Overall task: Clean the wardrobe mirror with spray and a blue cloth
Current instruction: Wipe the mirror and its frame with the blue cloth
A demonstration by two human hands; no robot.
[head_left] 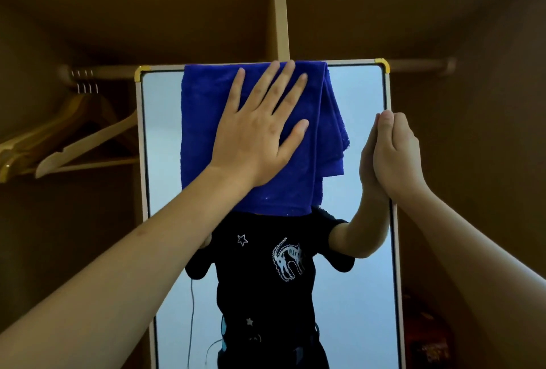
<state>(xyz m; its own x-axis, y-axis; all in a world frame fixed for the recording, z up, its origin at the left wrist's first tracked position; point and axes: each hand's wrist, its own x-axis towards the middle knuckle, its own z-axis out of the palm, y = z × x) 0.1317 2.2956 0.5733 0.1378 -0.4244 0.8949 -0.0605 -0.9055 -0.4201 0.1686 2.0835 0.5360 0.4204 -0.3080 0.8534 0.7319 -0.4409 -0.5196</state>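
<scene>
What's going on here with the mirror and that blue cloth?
A person is wiping a framed mirror that stands inside a wardrobe. The left hand lies flat, fingers spread, pressing a blue cloth against the upper part of the glass, up near the top edge. The right hand grips the mirror's right frame edge, apparently steadying it. Wooden hangers hang on the rail to the left. No spray bottle is in view.

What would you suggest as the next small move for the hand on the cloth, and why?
Probably drag the left hand straight down: its flat fingers press the blue cloth at the mirror top, the right hand grips the frame edge, and the glass below looks unwiped.
</scene>
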